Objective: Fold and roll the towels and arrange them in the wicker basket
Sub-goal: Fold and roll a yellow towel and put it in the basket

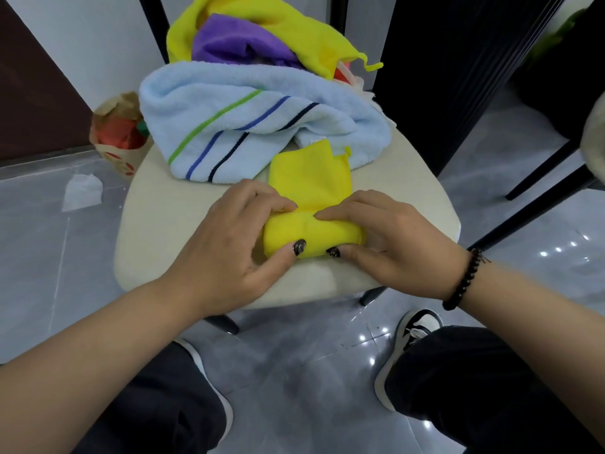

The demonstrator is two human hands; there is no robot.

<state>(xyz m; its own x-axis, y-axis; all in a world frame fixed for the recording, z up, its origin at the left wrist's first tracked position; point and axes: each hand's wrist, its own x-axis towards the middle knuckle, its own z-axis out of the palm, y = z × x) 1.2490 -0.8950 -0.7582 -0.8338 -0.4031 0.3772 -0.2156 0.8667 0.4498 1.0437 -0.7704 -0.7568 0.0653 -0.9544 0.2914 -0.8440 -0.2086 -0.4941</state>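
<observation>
Yellow microfibre takes shape as a roll on a cream chair seat [157,204], where a person's two hands work a small yellow towel [311,224] midway through rolling. Left hand [235,237] and right hand [386,237] both curl over the rolled end, fingers pressed on top and thumbs tucked against the near side, while the unrolled tail lies flat just beyond the fingertips. Directly past that tail, a blue striped towel [248,126] slumps in a loose heap, and behind it a second yellow towel [262,24] and a purple towel [235,40] are piled higher. No wicker basket can be seen from this angle. Risks appear plain enough: the roll looks fatter toward the left hand than toward the right, so uneven pressure could send it coning off to one side. The tail's far corner lies against the blue heap, and rolling forward may drag or snag that towel. Slack grip would probably let the slippery cloth spring open. The roll also sits close to the seat's near edge, so a slip toward the person could drop it to the tiled floor [311,371], where a crumpled tissue [82,191] lies well left of the hands.
</observation>
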